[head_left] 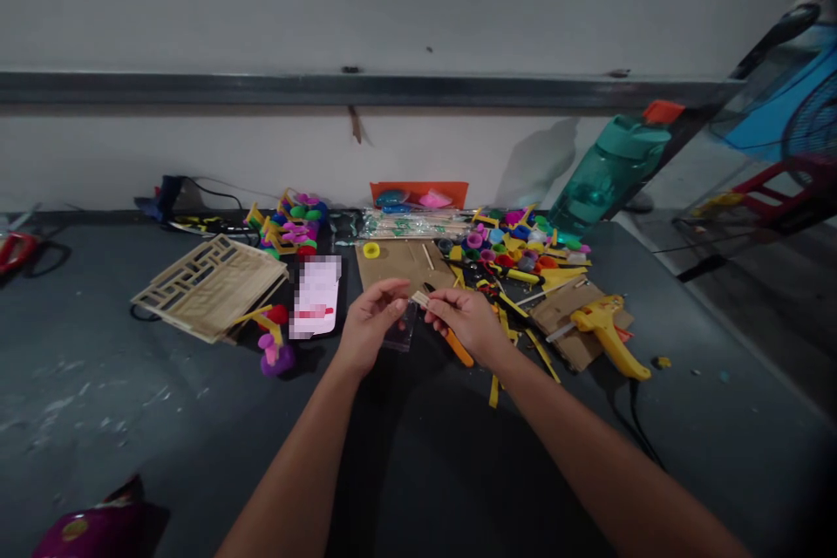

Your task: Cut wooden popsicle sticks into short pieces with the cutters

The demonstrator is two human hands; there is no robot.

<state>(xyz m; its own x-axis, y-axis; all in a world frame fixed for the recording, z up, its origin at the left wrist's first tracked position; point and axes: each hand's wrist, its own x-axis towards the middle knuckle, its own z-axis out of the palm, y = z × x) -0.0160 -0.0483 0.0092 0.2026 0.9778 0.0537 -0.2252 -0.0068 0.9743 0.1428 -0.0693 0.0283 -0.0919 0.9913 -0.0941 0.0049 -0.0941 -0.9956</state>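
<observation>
Short wooden craft stick (421, 300), near the middle of the worktop (131, 401), is pinched between the fingers of your right hand (467, 324). Your left hand (370, 327) is half curled, fingertips just beside the stick; you can't tell if it grips anything. A clear plastic piece (398, 330) sits below, and an orange-handled cutter (459, 349) lies under your right hand.

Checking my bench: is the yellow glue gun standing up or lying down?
Lying down: the yellow glue gun rests on its side on the cardboard piece.
</observation>
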